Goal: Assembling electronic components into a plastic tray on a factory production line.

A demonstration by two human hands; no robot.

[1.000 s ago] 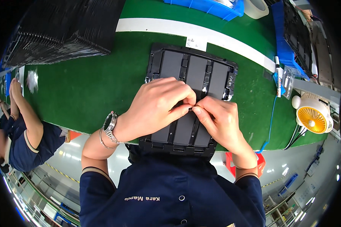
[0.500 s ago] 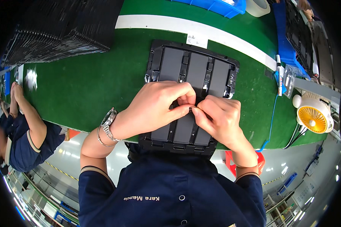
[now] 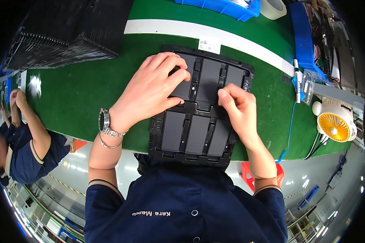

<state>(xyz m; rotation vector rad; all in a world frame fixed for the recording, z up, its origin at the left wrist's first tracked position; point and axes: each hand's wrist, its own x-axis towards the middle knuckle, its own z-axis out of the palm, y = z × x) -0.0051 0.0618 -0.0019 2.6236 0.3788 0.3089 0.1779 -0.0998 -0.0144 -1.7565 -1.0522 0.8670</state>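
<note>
A black plastic tray (image 3: 194,106) lies in front of me on the bench, with several flat dark grey rectangular pieces (image 3: 210,83) set in its compartments in two rows. My left hand (image 3: 154,87) is over the tray's far left part. Its fingers are bent but apart, near the far left piece, and a tiny dark speck shows at the thumb tip. My right hand (image 3: 240,108) is at the tray's right side with fingers curled and the thumb pressed to the index finger. Whether anything is pinched there is hidden.
Stacked black trays (image 3: 69,36) stand at the far left. Blue bins (image 3: 231,9), a tape roll (image 3: 273,9), a marker (image 3: 299,81) and a yellow-and-white fan (image 3: 333,126) are at the back and right. Another person (image 3: 32,137) works at the left.
My hands were together over the tray's middle, fingertips meeting at a tiny dark bit. They have moved apart, the left up and left, the right slightly up and right, uncovering the near row.
</note>
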